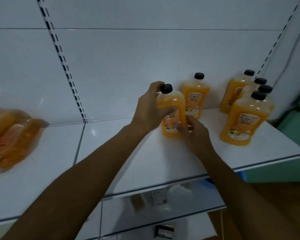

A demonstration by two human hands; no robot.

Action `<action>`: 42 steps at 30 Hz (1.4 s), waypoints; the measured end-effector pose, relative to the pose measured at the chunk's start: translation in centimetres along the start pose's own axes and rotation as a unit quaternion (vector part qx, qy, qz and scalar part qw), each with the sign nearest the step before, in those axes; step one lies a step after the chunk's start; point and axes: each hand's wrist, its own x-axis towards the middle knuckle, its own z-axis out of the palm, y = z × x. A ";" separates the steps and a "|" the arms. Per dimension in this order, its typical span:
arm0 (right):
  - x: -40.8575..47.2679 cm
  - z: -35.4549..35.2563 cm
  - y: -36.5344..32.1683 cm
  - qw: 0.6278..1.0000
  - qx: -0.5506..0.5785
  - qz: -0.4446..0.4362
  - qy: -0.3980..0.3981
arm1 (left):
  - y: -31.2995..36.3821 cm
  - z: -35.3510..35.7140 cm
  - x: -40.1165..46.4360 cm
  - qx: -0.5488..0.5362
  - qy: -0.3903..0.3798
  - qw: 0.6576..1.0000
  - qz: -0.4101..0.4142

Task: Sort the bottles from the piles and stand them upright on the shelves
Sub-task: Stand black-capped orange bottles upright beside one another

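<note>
Both arms outstretched, left hand [149,108] and right hand [192,130] curled, gripping.

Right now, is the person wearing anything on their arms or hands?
No. Both forearms are bare as far as the picture shows, with no sleeves in view. The left hand and right hand have no gloves, and I can see no watch, bracelet or rings.

The held bottle [171,115] is orange with a black cap and a pale label with dark print. The upright bottles [244,118] nearby match it. The blurred pile [10,135] at left is orange. The shelf [145,153] and back panel [128,66] are glossy white; the slotted uprights [66,66] show black dashes.
</note>
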 end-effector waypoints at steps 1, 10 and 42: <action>0.1 -0.7 0.7 1.000 -0.010 0.000 0.010 | 0.5 1.0 0.4 -0.005 -0.006 1.000 0.009; 1.1 -3.1 3.6 0.997 -0.009 0.021 0.072 | 2.5 7.3 3.7 -0.001 -0.061 0.996 0.066; 0.0 10.1 -6.9 0.959 -0.116 -0.256 -0.028 | -4.6 -8.8 -4.8 0.180 0.015 0.983 -0.027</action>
